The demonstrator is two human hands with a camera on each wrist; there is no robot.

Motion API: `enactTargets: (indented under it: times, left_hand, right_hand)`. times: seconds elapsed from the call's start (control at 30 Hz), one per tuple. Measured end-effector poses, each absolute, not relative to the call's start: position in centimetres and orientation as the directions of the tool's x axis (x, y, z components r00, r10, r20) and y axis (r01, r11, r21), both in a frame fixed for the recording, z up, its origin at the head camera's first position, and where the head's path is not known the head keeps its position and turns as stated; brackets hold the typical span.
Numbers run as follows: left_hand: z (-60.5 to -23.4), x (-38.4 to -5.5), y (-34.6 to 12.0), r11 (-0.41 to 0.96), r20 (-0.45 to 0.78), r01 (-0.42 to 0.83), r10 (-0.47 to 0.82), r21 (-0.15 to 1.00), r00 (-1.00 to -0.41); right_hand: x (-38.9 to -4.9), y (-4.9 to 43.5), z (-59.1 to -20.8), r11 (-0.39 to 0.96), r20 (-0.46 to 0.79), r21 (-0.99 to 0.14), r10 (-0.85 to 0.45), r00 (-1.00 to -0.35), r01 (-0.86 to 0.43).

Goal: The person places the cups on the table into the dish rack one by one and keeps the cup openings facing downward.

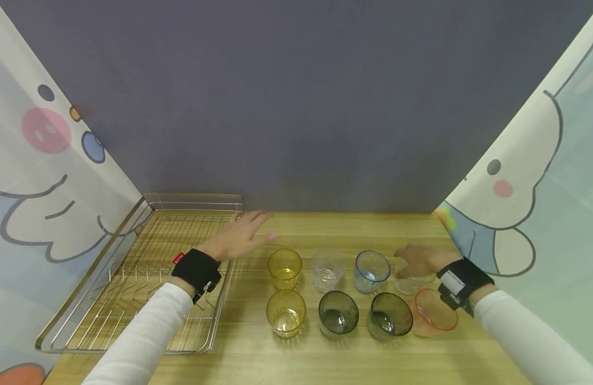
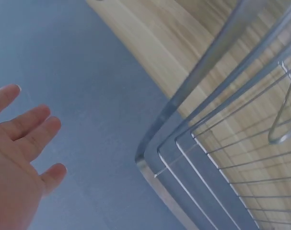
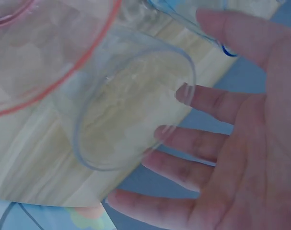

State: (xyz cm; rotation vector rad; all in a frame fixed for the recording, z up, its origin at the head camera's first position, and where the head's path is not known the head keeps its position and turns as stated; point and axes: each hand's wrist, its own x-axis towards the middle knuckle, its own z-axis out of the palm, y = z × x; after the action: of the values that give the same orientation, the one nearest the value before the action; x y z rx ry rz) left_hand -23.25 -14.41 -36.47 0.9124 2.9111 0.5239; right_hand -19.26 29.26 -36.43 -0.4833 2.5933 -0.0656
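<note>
My right hand (image 1: pixel 418 260) is over a clear drinking glass (image 3: pixel 135 110) at the right end of the back row, fingers spread, fingertips right at its rim in the right wrist view. Next to it stand a red-rimmed glass (image 1: pixel 434 313) in front and a blue-rimmed glass (image 1: pixel 371 271) to its left. My left hand (image 1: pixel 239 235) hovers, fingers extended and holding nothing, above the right side of a wire dish rack (image 1: pixel 219 315). Nearest that hand among the glasses is the back yellow glass (image 1: pixel 284 269).
Another clear glass (image 1: pixel 328 270) stands in the back row. In front of it are a second yellow glass (image 1: pixel 285 314) and two dark glasses, one (image 1: pixel 338 315) beside the other (image 1: pixel 390 316). A grey panel (image 1: pixel 296 107) rises behind the wooden table (image 1: pixel 258 363).
</note>
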Motion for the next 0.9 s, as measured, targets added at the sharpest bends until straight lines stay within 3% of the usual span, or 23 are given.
enactTargets:
  times: [0.27, 0.63, 0.9]
  left_hand:
    - [-36.5, -22.7, -14.4, 0.767, 0.065, 0.544, 0.558, 0.339, -0.827]
    - [-37.2, -22.7, -14.8, 0.771, 0.044, 0.512, 0.538, 0.380, -0.842]
    - [-37.9, -22.8, -15.5, 0.754, 0.049, 0.486, 0.520, 0.442, -0.853]
  right_hand:
    - [-18.9, 30.1, -37.3, 0.937, -0.419, -0.110, -0.346, -0.839, -0.332]
    - [-19.3, 30.4, -38.8, 0.958, -0.478, -0.069, -0.276, -0.834, -0.278]
    - [-19.3, 31.3, -39.5, 0.960, -0.447, -0.196, -0.267, -0.854, -0.198]
